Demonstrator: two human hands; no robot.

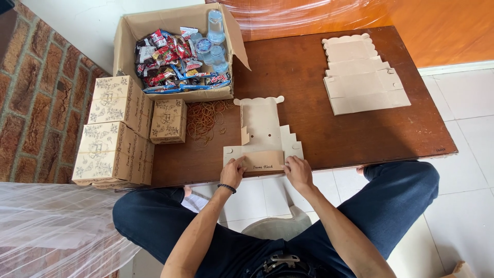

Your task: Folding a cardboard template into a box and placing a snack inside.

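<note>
Both hands, left hand (233, 173) and right hand (297, 172), pinch the folded near flap of the flat cardboard box blank (263, 135), rubber bands (205, 119) lying beyond the fingers.

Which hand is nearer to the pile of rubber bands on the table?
Left. The left hand presses the flat box's near flap, just below and right of the rubber bands. The right hand holds the flap's other end, farther away.

a home floor: white tiles (465, 206), brick wall (31, 87), low wooden table (309, 77).
</note>
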